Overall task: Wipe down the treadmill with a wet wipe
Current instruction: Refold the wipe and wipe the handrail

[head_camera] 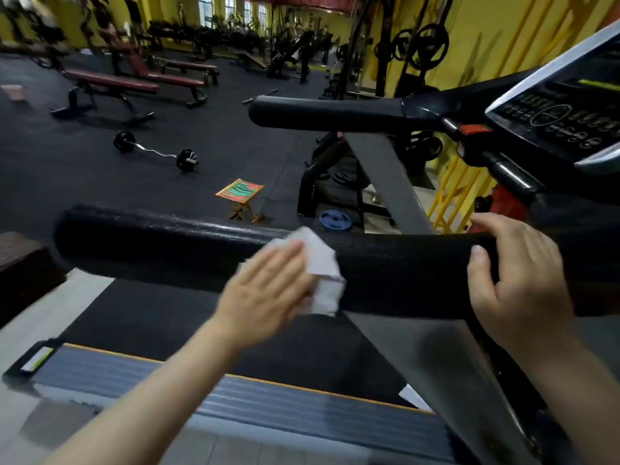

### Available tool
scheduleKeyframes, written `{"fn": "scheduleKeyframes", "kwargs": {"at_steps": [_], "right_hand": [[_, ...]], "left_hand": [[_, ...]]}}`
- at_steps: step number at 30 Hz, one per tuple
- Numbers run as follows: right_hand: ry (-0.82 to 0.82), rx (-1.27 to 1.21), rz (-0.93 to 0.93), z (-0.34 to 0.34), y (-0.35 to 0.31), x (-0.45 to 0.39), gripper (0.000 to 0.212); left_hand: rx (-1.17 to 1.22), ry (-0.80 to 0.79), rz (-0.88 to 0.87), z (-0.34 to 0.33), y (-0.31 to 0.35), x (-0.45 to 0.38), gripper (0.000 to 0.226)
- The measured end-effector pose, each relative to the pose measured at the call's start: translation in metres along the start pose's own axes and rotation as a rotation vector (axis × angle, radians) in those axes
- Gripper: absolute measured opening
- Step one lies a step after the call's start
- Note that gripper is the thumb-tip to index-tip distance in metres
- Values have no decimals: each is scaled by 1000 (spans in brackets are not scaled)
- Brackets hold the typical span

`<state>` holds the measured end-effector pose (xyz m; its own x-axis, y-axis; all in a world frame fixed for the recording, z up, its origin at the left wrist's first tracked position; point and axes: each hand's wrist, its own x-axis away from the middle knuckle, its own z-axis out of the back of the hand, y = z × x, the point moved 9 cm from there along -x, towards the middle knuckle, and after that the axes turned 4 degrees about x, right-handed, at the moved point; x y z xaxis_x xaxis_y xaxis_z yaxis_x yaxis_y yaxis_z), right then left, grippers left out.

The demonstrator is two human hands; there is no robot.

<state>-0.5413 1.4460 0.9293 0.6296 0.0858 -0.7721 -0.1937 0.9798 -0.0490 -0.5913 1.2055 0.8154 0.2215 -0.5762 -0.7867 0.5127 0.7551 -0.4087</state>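
A thick black padded handrail [174, 243] of the treadmill runs across the middle of the view. My left hand [268, 293] lies flat on a white wet wipe [322, 273] and presses it against the rail's near side; the hand is blurred. Further right, my right hand [516, 283] grips the same rail, thumb on the near side and fingers over the top. The rail's surface left of the wipe looks glossy. The treadmill console [563, 119] sits at the upper right, and the second handrail [328, 112] lies beyond.
The treadmill's grey side rail [268, 397] and belt lie below my arms. On the dark gym floor beyond stand a small folding stool [241, 198], a curl barbell [154, 151], a blue weight plate [334, 220] and several benches [110, 82]. Yellow walls and racks stand behind.
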Motion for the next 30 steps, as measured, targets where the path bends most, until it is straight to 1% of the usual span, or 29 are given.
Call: {"fn": "scheduleKeyframes", "kwargs": {"at_steps": [2, 3, 4, 5, 7, 10, 14, 16, 18, 20, 22, 24, 27, 29, 30], "right_hand": [[-13, 4, -14, 7, 20, 10, 37], [-25, -6, -5, 9, 26, 14, 37], [-37, -22, 6, 10, 30, 18, 38], [-43, -44, 8, 11, 34, 22, 38], [-14, -106, -13, 16, 43, 29, 39], [78, -196, -66, 27, 58, 38, 40], [195, -185, -159, 48, 97, 50, 43], [270, -181, -240, 64, 127, 61, 44], [333, -194, -323, 78, 155, 75, 44], [362, -190, -394, 88, 178, 89, 44], [369, -176, -455, 95, 197, 104, 44], [347, -165, -493, 96, 209, 116, 44], [262, -160, -506, 87, 214, 128, 44], [202, -145, -454, 78, 205, 127, 42], [175, -141, -422, 72, 199, 122, 41]], "left_hand": [[-46, 0, 140, 5, -32, 13, 41], [-50, 8, 210, 6, -37, 13, 45], [-53, 32, 248, 7, -33, 8, 47], [-44, 50, 241, 6, -21, -2, 48], [-16, 45, 122, 5, 12, -26, 50], [5, -16, -80, 5, 53, -59, 60], [-54, -149, -460, -6, 140, -117, 66], [-115, -213, -601, -13, 190, -157, 67], [-199, -243, -739, -19, 244, -197, 69], [-279, -264, -859, -22, 291, -229, 77], [-360, -289, -944, -35, 319, -240, 81], [-465, -284, -1043, -47, 321, -223, 70], [-633, -297, -1251, -59, 289, -163, 63], [-654, -299, -1349, -58, 253, -121, 59], [-632, -278, -1347, -53, 235, -107, 59]]}}
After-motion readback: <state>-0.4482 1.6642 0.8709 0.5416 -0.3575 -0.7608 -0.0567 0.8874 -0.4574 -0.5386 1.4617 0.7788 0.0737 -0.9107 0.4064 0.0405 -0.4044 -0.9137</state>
